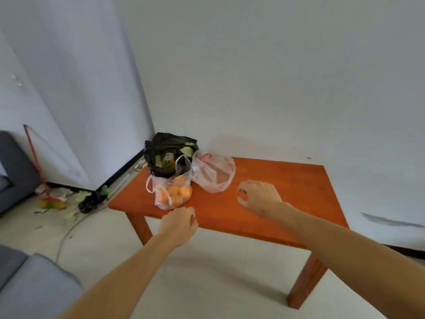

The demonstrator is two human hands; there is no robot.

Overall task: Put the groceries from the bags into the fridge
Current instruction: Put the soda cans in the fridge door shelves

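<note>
- White walls frame the worktop [287, 180], with the bags [158, 148] clustered at its far corner.
- Empty and loosely curled, the left hand [178, 223] hovers by the bag of oranges [172, 194] and the right hand [259, 196] by the pink bag [213, 173], apparently poised to unpack.

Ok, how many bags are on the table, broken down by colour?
Black: 1, the black plastic bag
Clear: 2, the bag of oranges and the second clear bag to its right
Total on the table: 3
</note>
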